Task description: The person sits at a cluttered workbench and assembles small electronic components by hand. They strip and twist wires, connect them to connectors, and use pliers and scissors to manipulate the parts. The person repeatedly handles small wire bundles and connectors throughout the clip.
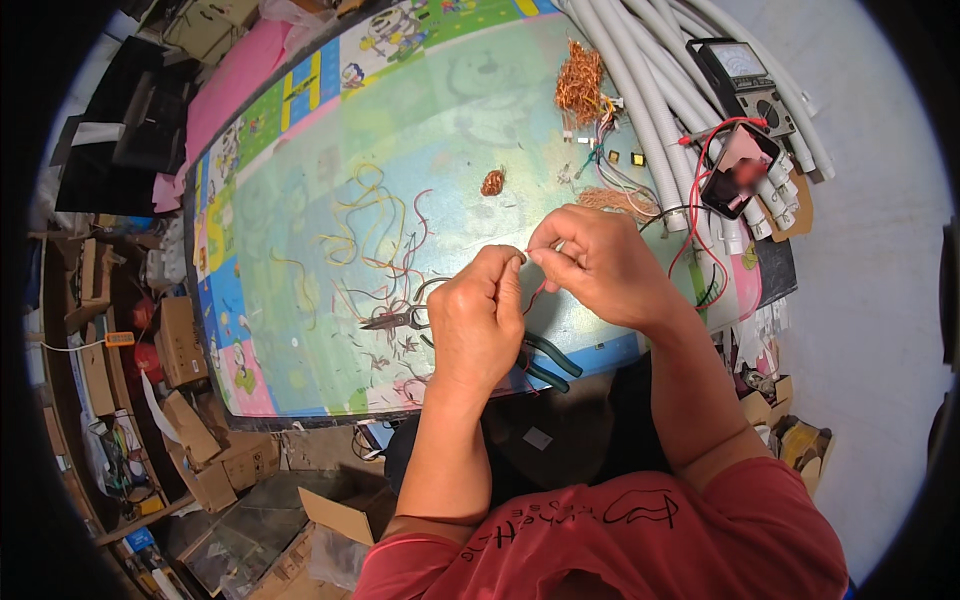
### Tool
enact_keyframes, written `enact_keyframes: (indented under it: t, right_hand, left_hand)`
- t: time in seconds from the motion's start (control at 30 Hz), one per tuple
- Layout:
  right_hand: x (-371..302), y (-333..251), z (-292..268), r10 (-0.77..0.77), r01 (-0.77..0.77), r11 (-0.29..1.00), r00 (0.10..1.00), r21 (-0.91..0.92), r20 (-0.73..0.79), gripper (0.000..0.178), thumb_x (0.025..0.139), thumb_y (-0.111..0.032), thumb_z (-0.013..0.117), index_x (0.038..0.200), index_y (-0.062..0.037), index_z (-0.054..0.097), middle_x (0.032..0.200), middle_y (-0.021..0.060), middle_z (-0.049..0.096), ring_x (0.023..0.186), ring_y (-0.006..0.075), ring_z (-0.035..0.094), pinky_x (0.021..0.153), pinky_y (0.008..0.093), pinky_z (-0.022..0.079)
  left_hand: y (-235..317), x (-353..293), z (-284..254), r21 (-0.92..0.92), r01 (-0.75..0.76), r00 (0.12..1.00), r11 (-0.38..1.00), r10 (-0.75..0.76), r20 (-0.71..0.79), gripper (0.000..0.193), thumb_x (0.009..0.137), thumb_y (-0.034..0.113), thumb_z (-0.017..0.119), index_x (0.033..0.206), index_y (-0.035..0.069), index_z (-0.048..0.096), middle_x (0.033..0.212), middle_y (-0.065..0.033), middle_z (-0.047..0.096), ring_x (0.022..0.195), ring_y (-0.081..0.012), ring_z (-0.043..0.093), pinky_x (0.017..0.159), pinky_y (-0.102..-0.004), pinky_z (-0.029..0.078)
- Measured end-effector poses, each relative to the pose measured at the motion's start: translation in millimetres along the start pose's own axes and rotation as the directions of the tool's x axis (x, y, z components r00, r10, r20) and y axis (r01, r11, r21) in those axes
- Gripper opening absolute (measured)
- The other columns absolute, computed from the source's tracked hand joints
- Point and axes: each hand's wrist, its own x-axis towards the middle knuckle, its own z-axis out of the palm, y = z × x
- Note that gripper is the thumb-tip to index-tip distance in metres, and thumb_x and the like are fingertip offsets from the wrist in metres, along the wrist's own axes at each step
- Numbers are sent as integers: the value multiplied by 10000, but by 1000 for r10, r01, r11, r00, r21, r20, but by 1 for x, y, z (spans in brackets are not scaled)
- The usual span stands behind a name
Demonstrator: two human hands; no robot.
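Bright, even daylight; soft shadows; sharp centre; fisheye bending toward a black rim, strongest at 3 and 9 o'clock.

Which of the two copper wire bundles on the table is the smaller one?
The small copper ball near the mat's middle, above the hands. The other copper bundle is a far bigger loose tangle at the far edge, beside the grey hoses.
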Motion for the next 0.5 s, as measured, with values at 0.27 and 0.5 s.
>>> enact_keyframes:
  t: [0.27, 0.5]
  right_hand:
    - [5, 4, -7, 105, -95, 985, 992, 141, -68, 66, 909, -51, 541, 910, 12, 560, 711, 82, 617, 607, 139, 652, 522, 260, 460]
    - [3, -1, 8, 59, -62, 979, 998, 192, 22, 79, 935, -24, 529, 966, 31, 578, 806, 57, 624, 630, 95, 620, 555, 229, 477]
  left_hand:
    - [-10, 4, -16, -421, 360, 913, 833, -221, 342, 158, 936, 122, 568, 907, 13, 679, 594, -26, 564, 488, -61, 420, 452, -231, 330]
    - [-14, 7, -7, -902, 431, 880, -41, -204, 430, 228, 970, 191, 541, 1038, -13, 613, 579, -45, 544, 445, -79, 397, 431, -214, 314]
